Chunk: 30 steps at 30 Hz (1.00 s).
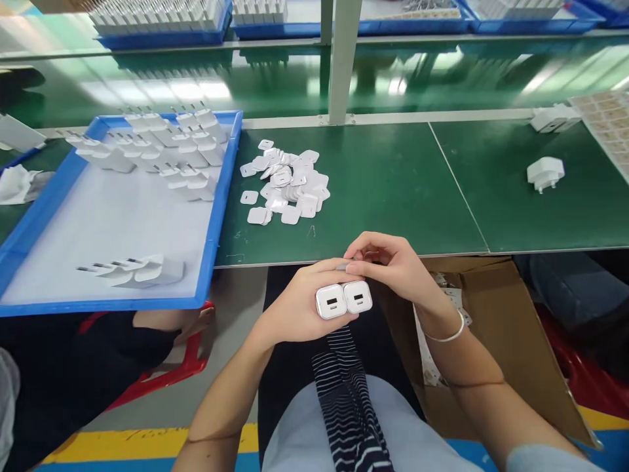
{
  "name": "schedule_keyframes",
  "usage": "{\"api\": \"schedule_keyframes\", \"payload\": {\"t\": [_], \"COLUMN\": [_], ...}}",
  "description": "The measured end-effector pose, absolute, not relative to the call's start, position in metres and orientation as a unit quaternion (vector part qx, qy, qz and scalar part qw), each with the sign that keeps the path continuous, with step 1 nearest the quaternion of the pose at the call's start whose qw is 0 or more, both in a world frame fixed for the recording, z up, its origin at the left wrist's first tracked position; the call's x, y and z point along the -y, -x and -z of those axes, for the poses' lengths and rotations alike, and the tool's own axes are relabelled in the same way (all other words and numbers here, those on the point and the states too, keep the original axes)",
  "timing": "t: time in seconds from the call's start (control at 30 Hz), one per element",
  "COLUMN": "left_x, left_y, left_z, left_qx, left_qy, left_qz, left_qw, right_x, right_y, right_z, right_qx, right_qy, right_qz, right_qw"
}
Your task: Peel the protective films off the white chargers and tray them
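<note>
My left hand (299,298) is closed around two white wall chargers (344,299), held side by side in front of my body. Their square ends face up, each with a dark port slot and a small mark. Just beyond them my right hand (386,262) pinches a thin pale piece (343,266) at the left hand's fingers; only its edge shows, so its kind is unclear. On the green bench ahead lies a loose heap of thin white square cover plates (295,183), some with a slot.
To the left, a blue-rimmed tray (209,262) holds several white plug chargers (171,141). Two more chargers, one white plug (545,172), lie at the right. An open cardboard box (501,341) stands below the bench edge. A person sits at the left on a red stool (194,357).
</note>
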<state>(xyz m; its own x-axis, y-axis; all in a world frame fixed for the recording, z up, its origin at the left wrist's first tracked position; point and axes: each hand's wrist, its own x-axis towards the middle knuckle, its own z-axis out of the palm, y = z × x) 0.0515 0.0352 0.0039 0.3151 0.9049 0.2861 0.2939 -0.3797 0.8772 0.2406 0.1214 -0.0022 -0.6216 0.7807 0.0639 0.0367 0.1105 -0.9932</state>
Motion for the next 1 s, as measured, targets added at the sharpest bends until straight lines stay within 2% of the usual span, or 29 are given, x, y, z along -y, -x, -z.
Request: {"api": "schedule_keyframes", "payload": {"t": [0.07,0.2,0.3,0.37,0.6,0.73,0.87,1.0], "left_x": [-0.031,-0.029,-0.030,-0.032,-0.034,-0.037,-0.037,-0.034], "left_y": [-0.051,-0.050,-0.051,-0.052,-0.057,-0.062,-0.067,-0.068], "left_z": [-0.005,-0.006,-0.004,-0.002,0.006,0.014,0.019,0.020], "left_qx": [-0.432,-0.436,-0.452,-0.461,-0.469,-0.486,-0.506,-0.488], "left_qy": [-0.707,-0.656,-0.619,-0.607,-0.609,-0.631,-0.657,-0.690], "left_qz": [-0.393,-0.421,-0.455,-0.466,-0.497,-0.525,-0.522,-0.512], "left_qw": [0.399,0.450,0.454,0.450,0.403,0.300,0.198,0.155], "right_x": [-0.122,-0.120,-0.116,-0.115,-0.110,-0.102,-0.097,-0.098], "right_y": [-0.238,-0.239,-0.241,-0.241,-0.244,-0.257,-0.264,-0.265], "right_z": [-0.001,-0.004,-0.003,-0.003,-0.009,-0.014,-0.009,-0.002], "right_qx": [0.696,0.766,0.784,0.777,0.712,0.602,0.540,0.526], "right_qy": [0.309,0.304,0.331,0.349,0.388,0.392,0.369,0.380], "right_qz": [-0.570,-0.433,-0.334,-0.314,-0.386,-0.500,-0.597,-0.630], "right_qw": [0.309,0.365,0.405,0.419,0.441,0.484,0.464,0.428]}}
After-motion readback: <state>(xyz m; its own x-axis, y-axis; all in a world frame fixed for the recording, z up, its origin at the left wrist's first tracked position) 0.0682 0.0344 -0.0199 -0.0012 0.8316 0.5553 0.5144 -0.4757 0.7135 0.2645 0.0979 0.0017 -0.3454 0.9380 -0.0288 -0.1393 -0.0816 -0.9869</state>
